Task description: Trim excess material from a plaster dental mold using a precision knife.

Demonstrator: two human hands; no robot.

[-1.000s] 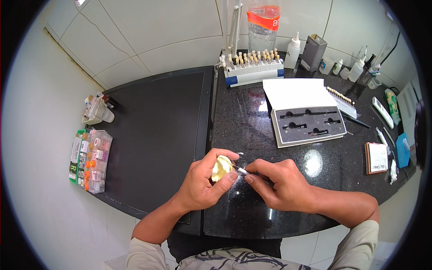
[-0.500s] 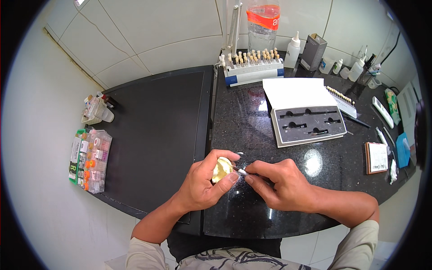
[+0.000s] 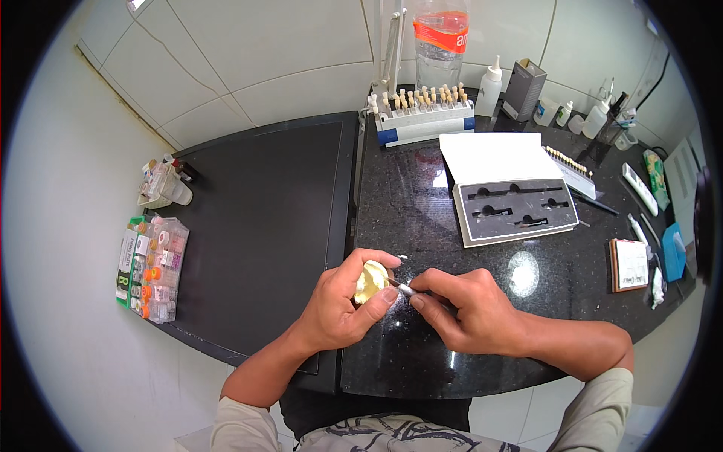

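Two hands busy, neither free: our left hand (image 3: 335, 307) has fingers and thumb clamped round a yellowish moulded piece (image 3: 370, 282), held over the near part of the black countertop (image 3: 422, 361). Our right hand (image 3: 471, 305) pinches a slim tool (image 3: 407, 289), dark tip at the piece's right edge; exact contact too small to tell. To do this well, we'd judge: brace the piece, grip near the tip, short light strokes, left hand's thumb out of the tip's path, since it sits just beside. Around us: open white case (image 3: 493, 154) with dark foam beyond the right hand, likeliest thing to bump on a forward reach; rack of tooth-shaped samples (image 3: 429, 129) behind; notepad (image 3: 629, 264) far right; box of small bottles (image 3: 178, 248) far left, well apart.
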